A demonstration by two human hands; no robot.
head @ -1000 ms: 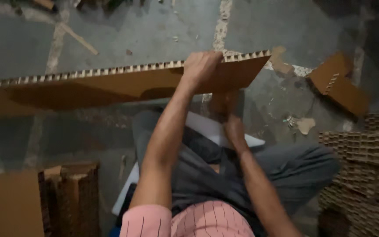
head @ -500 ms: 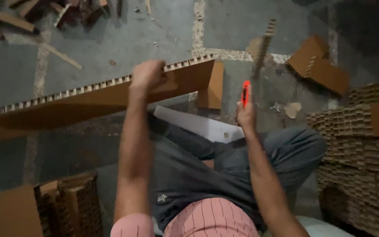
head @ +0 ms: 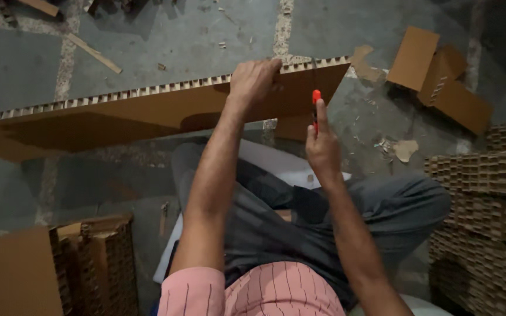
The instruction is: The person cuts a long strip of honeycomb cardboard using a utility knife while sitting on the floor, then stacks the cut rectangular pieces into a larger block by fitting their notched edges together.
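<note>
A long brown honeycomb cardboard strip [head: 118, 114] stands on edge across the view, from the far left to right of centre. My left hand [head: 254, 82] grips its top edge near the right end. My right hand [head: 322, 145] holds an orange utility knife [head: 315, 108] upright, its tip against the face of the strip close to the right end. I sit on the floor with my legs in grey trousers under both arms.
Stacks of honeycomb cardboard blocks [head: 487, 193] rise at the right. More cardboard pieces [head: 89, 263] stand at the lower left. Loose brown offcuts [head: 440, 76] lie on the grey concrete floor at the upper right, wood scraps [head: 92, 51] at the upper left.
A short end piece of the strip has come off. My left hand slid along the top edge and my right hand brought the knife up to the strip again.
</note>
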